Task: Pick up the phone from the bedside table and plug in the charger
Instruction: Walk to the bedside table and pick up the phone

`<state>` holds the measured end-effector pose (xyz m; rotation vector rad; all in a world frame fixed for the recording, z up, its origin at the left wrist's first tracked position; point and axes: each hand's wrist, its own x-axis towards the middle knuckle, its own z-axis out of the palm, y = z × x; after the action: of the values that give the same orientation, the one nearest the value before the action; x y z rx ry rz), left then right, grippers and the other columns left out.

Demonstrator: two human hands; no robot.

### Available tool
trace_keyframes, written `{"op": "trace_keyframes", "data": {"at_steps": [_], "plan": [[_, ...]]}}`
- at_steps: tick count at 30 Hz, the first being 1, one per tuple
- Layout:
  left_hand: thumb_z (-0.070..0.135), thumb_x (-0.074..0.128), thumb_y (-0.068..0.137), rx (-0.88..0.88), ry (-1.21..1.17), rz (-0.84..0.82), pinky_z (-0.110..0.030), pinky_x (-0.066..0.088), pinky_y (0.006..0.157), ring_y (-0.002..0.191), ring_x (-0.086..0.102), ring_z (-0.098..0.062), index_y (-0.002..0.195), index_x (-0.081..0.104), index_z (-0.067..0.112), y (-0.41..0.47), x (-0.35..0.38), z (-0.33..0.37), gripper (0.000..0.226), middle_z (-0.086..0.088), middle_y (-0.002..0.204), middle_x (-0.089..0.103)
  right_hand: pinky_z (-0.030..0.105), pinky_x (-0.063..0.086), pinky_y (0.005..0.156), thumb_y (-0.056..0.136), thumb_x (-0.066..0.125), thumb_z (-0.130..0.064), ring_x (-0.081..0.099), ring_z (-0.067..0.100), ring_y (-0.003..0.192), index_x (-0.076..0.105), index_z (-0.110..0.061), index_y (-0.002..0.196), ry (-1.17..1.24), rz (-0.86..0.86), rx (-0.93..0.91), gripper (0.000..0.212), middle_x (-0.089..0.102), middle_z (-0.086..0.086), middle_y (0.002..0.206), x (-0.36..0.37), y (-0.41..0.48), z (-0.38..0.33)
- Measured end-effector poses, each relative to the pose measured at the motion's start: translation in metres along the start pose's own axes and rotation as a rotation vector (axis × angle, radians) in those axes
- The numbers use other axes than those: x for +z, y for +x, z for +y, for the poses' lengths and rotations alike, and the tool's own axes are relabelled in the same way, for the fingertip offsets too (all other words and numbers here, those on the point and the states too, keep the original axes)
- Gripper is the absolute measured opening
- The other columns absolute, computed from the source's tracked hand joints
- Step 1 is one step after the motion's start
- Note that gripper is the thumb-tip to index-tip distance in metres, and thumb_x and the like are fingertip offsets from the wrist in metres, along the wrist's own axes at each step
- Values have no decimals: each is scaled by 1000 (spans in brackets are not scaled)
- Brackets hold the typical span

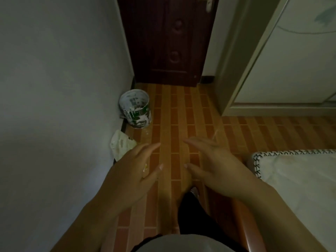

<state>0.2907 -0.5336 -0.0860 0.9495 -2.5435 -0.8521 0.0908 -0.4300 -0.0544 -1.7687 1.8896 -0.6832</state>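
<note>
Two bare hands were held out over the floor, palms down, with nothing in either. The left hand (134, 171) had its fingers loosely spread and slightly curled, the thumb angled inward toward the other hand. The right hand (212, 160) mirrored it, fingers extended and a little apart, its thumb tip near the left thumb tip but not touching. Both forearms ran in from the lower corners of the view.

Neither the phone nor the charger nor the bedside table appeared anywhere in the view, so their place could not be told.

The floor (181, 113) was laid in small rectangular tiles of orange-brown, crossed by paler lengthwise stripes. One cylindrical bucket (135, 108) stood upright in the left corner against the grey wall (54, 79), its green and white sides streaked with dried white drips (the inside looked crusted too). One crumpled pale wrapper or bag (121, 146) lay just beside the wall, near the bucket. One dark red-brown door (167, 39) with raised round ornaments stood shut ahead, a pale lever handle (208, 2) at its top right. At right stood a cabinet with a pale frame and glossy white panel (291, 57). One white quilted mattress corner (298, 177), edged with black cross-stitching, sat on a glossy brown wooden frame (252, 233).
</note>
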Motion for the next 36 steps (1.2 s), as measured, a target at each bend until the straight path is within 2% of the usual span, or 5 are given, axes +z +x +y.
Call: {"op": "trace_keyframes", "data": {"at_steps": [11,23,25,33,36], "plan": [[60,37,82,98,1,-40,-29,40,91,117,39,2,132,30,46,258,10,1,52,15,138,40,-7,20,79,85,53,-47,19,-16,116,23,-43,137,-100,82,63,60,31,-18,139,-101,153,123],[64,35,83,232,-16,-192,-18,39,76,105,41,7,131,27,49,476,39,28,51,22,139,34,19,33,94,85,56,-44,38,-11,92,28,-39,137,-13,192,232,59,34,-14,143,-200,253,240],[62,36,81,246,-18,-228,-20,41,79,112,37,6,132,27,47,516,48,31,54,21,141,32,19,35,97,85,55,-43,41,-6,107,29,-36,138,-7,209,281,59,36,-11,143,-213,270,263],[52,40,86,434,-24,-387,-34,42,98,125,36,-6,136,30,41,696,82,82,52,14,144,31,-5,28,76,85,53,-47,39,-29,86,29,-44,133,-80,382,452,54,43,-14,132,-296,330,352],[54,38,84,558,-2,-494,-34,41,97,125,34,-7,135,30,41,756,101,111,53,15,144,30,1,36,61,83,52,-50,44,-20,83,26,-45,133,-134,468,595,56,41,-16,134,-322,332,381]]}}
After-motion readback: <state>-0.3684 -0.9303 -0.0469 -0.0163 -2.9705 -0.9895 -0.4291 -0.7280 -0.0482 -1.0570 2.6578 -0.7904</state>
